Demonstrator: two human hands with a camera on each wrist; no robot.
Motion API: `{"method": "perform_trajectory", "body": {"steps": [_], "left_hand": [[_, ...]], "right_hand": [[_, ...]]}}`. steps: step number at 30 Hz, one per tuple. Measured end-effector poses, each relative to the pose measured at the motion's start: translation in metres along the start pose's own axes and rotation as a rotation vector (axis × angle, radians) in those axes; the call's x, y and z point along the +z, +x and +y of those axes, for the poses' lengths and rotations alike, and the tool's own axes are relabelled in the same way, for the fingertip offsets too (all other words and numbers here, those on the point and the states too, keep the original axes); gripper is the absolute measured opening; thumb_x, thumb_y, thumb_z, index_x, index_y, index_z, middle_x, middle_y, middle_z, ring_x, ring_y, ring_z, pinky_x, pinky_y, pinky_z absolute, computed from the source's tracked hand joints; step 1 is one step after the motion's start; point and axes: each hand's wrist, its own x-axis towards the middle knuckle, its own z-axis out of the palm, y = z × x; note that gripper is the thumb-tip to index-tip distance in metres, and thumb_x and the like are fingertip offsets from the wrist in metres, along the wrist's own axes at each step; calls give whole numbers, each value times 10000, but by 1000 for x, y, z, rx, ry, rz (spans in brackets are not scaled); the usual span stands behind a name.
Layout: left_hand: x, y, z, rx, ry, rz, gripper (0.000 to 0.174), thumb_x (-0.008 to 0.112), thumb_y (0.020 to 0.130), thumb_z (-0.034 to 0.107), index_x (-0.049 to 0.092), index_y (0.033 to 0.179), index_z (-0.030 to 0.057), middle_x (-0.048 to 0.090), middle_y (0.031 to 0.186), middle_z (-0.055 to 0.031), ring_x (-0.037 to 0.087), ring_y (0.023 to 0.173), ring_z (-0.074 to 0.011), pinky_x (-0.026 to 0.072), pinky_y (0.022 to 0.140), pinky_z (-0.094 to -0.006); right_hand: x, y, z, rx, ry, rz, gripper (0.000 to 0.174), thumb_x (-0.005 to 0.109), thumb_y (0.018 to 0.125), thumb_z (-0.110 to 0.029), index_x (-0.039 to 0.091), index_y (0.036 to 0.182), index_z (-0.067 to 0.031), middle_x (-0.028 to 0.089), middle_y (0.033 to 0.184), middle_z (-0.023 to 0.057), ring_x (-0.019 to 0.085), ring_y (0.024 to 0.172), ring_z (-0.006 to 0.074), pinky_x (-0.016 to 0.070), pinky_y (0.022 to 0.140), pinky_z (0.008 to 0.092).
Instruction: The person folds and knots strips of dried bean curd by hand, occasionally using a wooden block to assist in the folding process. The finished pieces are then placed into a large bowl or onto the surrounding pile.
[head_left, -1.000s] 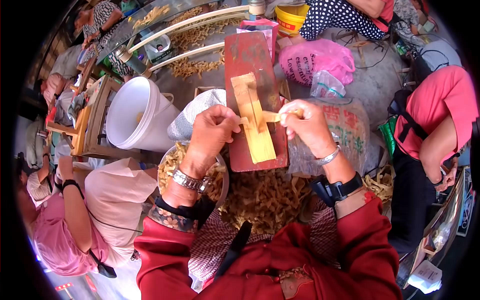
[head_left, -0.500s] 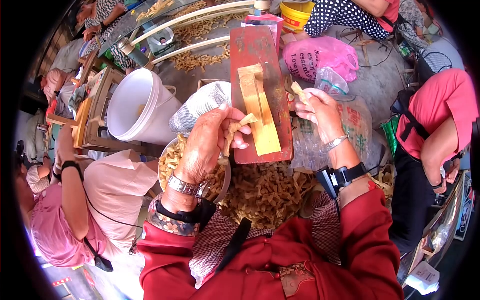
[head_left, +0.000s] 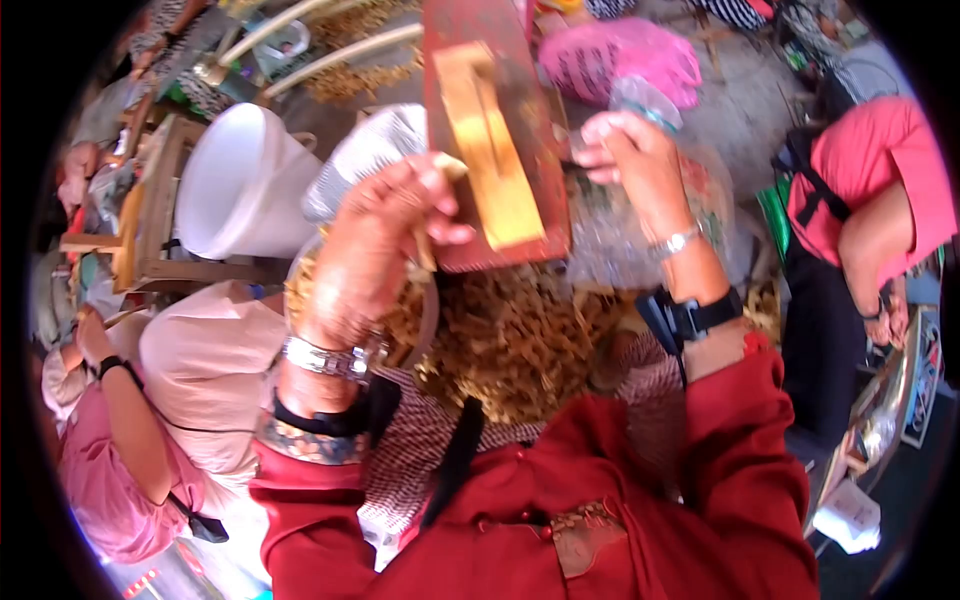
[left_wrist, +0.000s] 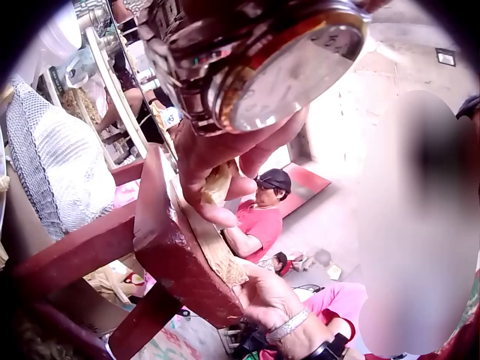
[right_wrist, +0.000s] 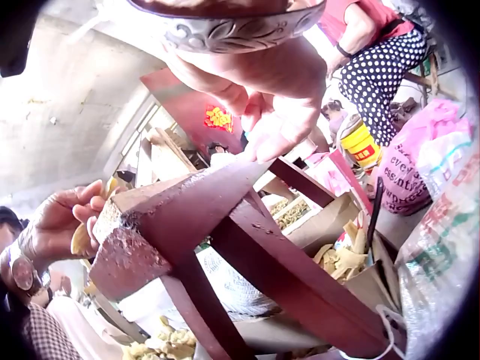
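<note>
My left hand (head_left: 375, 225) holds a knotted yellowish strip (head_left: 424, 248) in its fingers, left of the red wooden bench (head_left: 545, 190). One end of the strip pokes out above the fingertips. On the bench top lies a long stack of flat yellow strips (head_left: 515, 205), with a slit along its middle. At the bench's right edge, my right hand (head_left: 645, 170) has loosely bent fingers, and no strip shows in it. In the right wrist view its fingertips overlap the far end of the bench. A heap of knotted strips (head_left: 510, 350) lies below the near end of the bench.
A white bucket (head_left: 225, 190) leans at the left, near a wooden stand. A tub of knotted strips (head_left: 430, 320) sits under my left forearm. Pink (head_left: 620, 60) and clear plastic bags (head_left: 620, 235) lie to the right. Other people sit close on both sides.
The head view has shifted, so the bench sits higher in it. My hands moved apart from the stack; the piece earlier seen in my right fingers no longer shows. The left keeps its knotted strip.
</note>
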Motion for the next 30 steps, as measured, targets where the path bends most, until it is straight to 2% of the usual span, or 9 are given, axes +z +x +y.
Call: {"method": "perform_trajectory", "body": {"steps": [3,9,11,13,15,18,21,24,30], "left_hand": [[0,-7,-2,41,42,-70,263,528,948,199,592,1067,-27,521,759,15,527,639,-59,546,701,-259],[14,-34,-3,30,350,-135,200,507,957,165,609,1014,2,546,717,13,529,631,-65,453,607,-196],[17,-39,-9,21,412,-153,192,504,959,165,612,1012,16,564,715,8,532,633,-67,427,591,-187],[19,-42,-16,-1,409,-199,187,502,962,168,614,1012,27,579,716,3,534,636,-68,411,587,-183],[21,-45,-19,-32,437,-223,169,511,957,149,607,1001,18,565,735,13,514,646,-58,419,599,-186],[23,-47,-30,-59,462,-206,131,514,946,116,595,975,18,538,738,31,480,646,-47,423,597,-194],[22,-45,-34,-118,563,-235,165,523,953,146,593,1033,20,555,764,21,509,667,-53,419,610,-180],[22,-44,-38,-102,686,-243,159,525,947,130,588,1022,4,555,756,21,508,653,-55,428,596,-190],[23,-45,-49,-1,880,-367,156,532,939,112,585,1011,-16,566,724,-2,510,633,-70,437,570,-222]], "right_hand": [[-9,-10,13,-2,-63,56,173,522,919,-156,609,897,-8,650,831,61,639,641,121,504,548,239],[-44,-57,77,288,-374,-334,214,536,910,-160,591,755,-23,629,699,70,590,537,94,492,503,260],[-56,-75,135,339,-583,-483,163,571,861,-153,618,759,-36,633,670,99,602,552,159,502,543,317],[-64,-97,179,19,-905,-716,114,597,800,-153,647,804,-51,647,714,137,628,659,255,508,617,357],[-54,-111,187,224,-1075,-959,140,605,768,-157,663,852,-61,662,825,159,635,800,312,511,687,370],[-42,-137,213,190,-1227,-1029,179,622,773,-175,671,910,-71,667,916,155,645,854,304,515,704,377],[-42,-153,225,137,-1242,-873,232,633,778,-193,672,976,-79,665,971,149,647,879,307,517,718,399],[-43,-149,259,334,-1321,-1007,271,645,775,-218,675,1009,-86,671,943,148,647,881,309,517,720,402],[-7,-158,202,101,-1052,-1016,196,641,784,-222,651,923,-85,654,808,152,630,753,336,496,664,412]]}}
